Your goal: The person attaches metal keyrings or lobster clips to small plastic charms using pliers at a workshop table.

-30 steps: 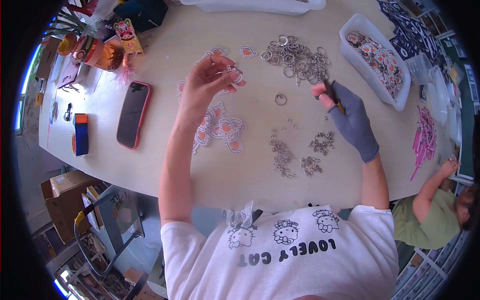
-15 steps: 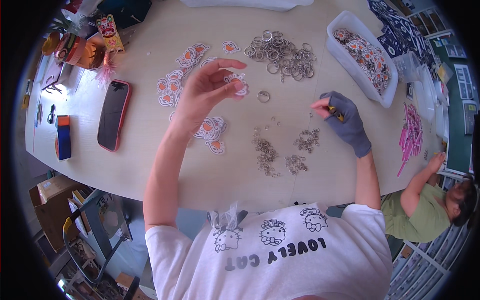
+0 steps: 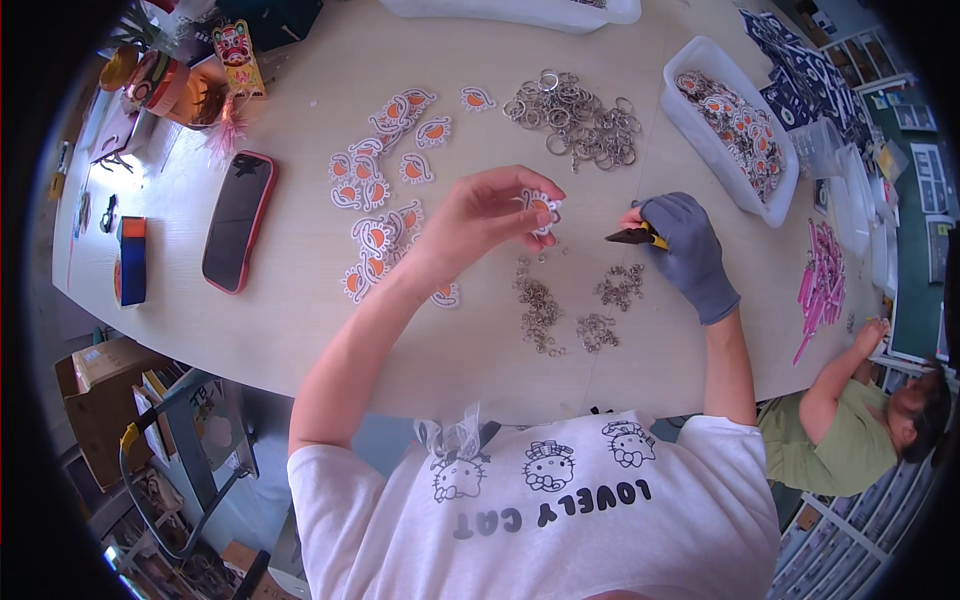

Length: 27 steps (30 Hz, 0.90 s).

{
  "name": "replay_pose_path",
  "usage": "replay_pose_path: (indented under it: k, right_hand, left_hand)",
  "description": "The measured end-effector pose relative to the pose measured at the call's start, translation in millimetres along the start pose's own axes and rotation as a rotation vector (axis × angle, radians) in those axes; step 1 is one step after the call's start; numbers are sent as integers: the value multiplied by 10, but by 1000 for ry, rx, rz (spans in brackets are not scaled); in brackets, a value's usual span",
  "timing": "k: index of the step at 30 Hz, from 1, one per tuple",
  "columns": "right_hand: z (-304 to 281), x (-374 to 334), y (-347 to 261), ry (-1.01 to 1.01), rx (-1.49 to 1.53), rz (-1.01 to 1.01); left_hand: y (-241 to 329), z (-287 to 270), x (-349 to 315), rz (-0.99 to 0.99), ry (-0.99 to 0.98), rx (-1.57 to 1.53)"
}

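Note:
Between the thumb and fingers of my left hand [image 3: 480,222] is a flat white-edged charm [image 3: 541,211] with an orange patch. Whether a key ring is held with it is hidden. My right hand [image 3: 690,255], in a grey glove with bare fingertips, grips small pliers [image 3: 630,237] with yellow handles, their dark jaws pointing left toward the charm. Loose charms [image 3: 372,237] lie left of my left hand. Small piles of tiny metal rings and fittings [image 3: 540,312] lie below the hands, and a heap of key rings [image 3: 575,115] lies beyond them.
A white bin [image 3: 780,200] of finished-looking charms stands at right, near pink strips [image 3: 822,275]. At left are a phone [image 3: 240,220], a blue and orange box [image 3: 131,262] and a jar [image 3: 185,100]. Another person [image 3: 835,440] sits at the right edge.
My left hand has come right and nearer with the charm, over where a single key ring lay. The pliers' jaws now show, pointing left. The whole view has shifted slightly.

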State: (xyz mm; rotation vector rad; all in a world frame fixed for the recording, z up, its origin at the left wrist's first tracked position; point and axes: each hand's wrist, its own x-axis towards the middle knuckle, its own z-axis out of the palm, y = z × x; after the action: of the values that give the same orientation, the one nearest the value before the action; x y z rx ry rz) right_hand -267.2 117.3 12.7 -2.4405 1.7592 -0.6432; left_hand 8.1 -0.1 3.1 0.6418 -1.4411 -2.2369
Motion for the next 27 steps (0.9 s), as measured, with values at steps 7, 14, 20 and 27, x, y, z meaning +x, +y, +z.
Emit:
replay_pose_path:
  k: [7, 14, 20, 27]
  right_hand:
    - [-23, 114, -105, -37, -51, 8]
    - [-138, 139, -371, -115, 553, 313]
    - [-68, 331, -561, -102, 932, 478]
    - [-101, 361, -623, -40, 995, 533]
  left_hand:
    - [-44, 34, -1, -15, 16, 40]
    - [-109, 63, 35, -7, 3, -5]
    - [-102, 115, -8, 17, -71, 52]
    - [-78, 138, -21, 53, -72, 39]
